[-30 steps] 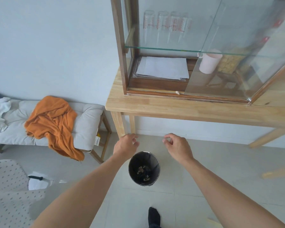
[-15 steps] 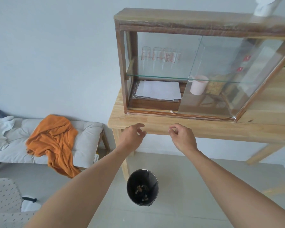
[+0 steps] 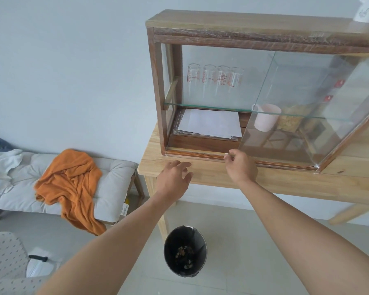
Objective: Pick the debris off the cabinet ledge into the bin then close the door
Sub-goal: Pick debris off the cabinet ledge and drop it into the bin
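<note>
Both hands have risen from over the bin (image 3: 185, 250) to the cabinet (image 3: 262, 28) on the tabletop (image 3: 222, 177). The right hand (image 3: 240, 165) now pinches one small pale scrap of debris (image 3: 226, 154) on the cabinet ledge (image 3: 192, 152); the left hand (image 3: 174, 177) hovers spread and empty, left of it. The glass door (image 3: 296, 111) stands open. One scrap shows; four measuring glasses (image 3: 215, 78) sit inside the cabinet.

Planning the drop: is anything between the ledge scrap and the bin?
Nothing visible blocks it. The right hand pinches at the wooden cabinet ledge; the round black bin stands open on the floor below, beside the table leg.
</note>
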The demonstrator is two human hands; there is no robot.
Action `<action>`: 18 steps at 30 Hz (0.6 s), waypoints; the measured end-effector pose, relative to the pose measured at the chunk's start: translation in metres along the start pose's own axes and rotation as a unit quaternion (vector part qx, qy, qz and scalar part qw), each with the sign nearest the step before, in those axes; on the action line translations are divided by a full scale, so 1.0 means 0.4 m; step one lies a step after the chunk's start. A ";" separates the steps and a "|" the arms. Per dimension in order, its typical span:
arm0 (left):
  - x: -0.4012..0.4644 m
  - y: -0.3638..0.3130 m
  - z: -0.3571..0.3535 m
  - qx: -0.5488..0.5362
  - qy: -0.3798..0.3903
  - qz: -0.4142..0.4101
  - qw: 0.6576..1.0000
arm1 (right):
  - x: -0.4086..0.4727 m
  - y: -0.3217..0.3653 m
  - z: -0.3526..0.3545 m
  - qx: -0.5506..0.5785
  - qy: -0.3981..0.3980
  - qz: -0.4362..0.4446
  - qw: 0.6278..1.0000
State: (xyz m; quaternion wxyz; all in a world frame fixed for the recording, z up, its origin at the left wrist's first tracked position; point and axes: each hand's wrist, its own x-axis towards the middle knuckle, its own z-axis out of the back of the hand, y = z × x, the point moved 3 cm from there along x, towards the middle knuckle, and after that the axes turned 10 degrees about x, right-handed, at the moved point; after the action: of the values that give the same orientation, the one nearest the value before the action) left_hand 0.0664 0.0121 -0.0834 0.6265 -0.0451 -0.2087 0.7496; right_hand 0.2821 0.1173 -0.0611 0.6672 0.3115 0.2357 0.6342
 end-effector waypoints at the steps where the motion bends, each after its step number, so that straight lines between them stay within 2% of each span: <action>1: -0.003 0.005 0.002 0.031 -0.012 -0.018 0.999 | 0.001 -0.001 -0.005 -0.002 -0.004 -0.002 1.000; 3: -0.010 0.020 0.000 0.091 -0.004 -0.047 0.995 | 0.002 -0.002 -0.012 -0.005 -0.010 -0.008 1.000; 9: -0.040 0.079 -0.053 0.183 0.102 -0.061 0.976 | 0.011 -0.004 -0.014 0.019 -0.013 -0.024 0.999; 14: -0.051 0.098 -0.065 0.236 0.125 -0.092 0.959 | -0.083 -0.006 -0.019 0.077 -0.039 -0.010 0.996; 18: -0.057 0.090 -0.066 0.246 0.126 -0.087 0.957 | -0.246 -0.053 -0.072 0.098 0.011 0.035 0.995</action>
State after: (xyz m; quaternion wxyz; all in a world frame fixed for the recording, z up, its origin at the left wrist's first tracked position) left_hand 0.0467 -0.0075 -0.1249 0.7023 0.0348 0.0602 0.7085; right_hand 0.2682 0.0230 -0.1039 0.6080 0.3765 0.2928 0.6348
